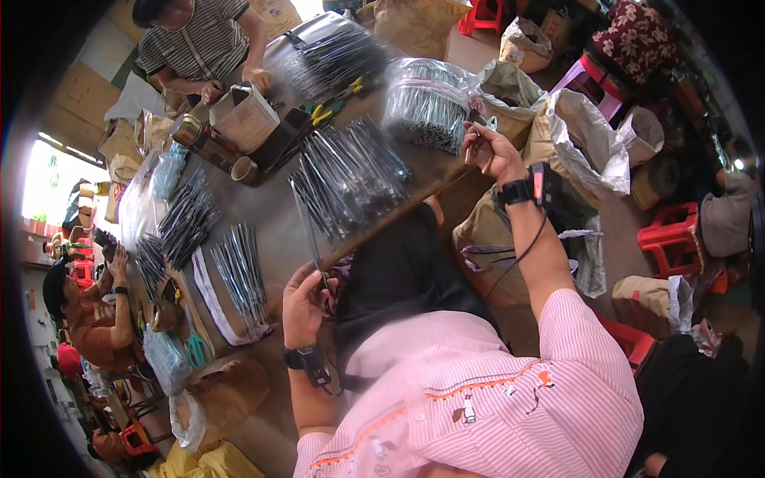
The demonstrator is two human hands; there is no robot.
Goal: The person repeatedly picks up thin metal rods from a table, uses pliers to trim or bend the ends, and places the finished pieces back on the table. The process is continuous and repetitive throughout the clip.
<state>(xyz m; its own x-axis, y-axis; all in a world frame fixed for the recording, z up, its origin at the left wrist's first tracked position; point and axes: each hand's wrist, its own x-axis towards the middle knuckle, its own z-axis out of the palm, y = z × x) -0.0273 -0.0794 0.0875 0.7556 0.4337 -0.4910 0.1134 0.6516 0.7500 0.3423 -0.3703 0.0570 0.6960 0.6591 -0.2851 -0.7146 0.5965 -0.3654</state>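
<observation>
My left hand (305, 301) is closed at the table's near edge around the lower end of a thin, long metal rod (306, 219). The rod points up and away over the table. Beside it a wide pile of similar dark and silvery rods (351, 171) lies on the tabletop. My right hand (496, 153) is raised by the table's right corner, fingers bent together. Something small and dark shows at its fingertips, too small to name. Just left of that hand stands a thick bundle of rods in clear plastic (426, 103), tied with a pinkish band.
Yellow-handled pliers (325, 113), a wooden box (243, 119) and a tin (245, 170) sit farther back. More rods (239, 271) lie at left near green scissors (198, 350). Two people (199, 48) work across and at left. Open sacks (574, 143) and a red stool (672, 239) stand right.
</observation>
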